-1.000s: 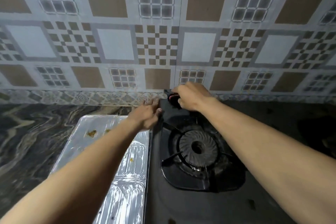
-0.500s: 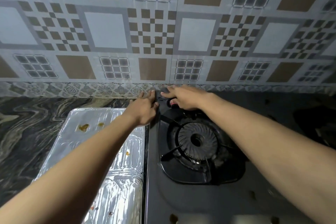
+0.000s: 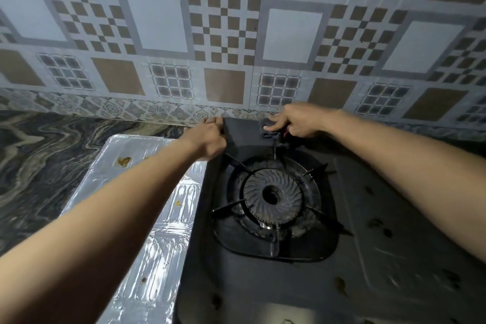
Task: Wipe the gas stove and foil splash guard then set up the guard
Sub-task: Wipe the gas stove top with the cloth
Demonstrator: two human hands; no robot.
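Head view: a black gas stove [image 3: 263,279] against a tiled wall [image 3: 157,26]. The right hand [image 3: 294,121] pinches a dark cloth [image 3: 269,131] to its back edge, apparently wiping. The left hand [image 3: 207,139] grips the rear corner, likely steadying it. The stained foil splash guard [image 3: 157,218] lies flat just left.

The gas stove [image 3: 263,279] is cut off at the right and near edges. The left forearm [image 3: 105,231] covers part of the foil splash guard [image 3: 168,239]. The right hand [image 3: 297,121] hides most of the cloth [image 3: 271,133]
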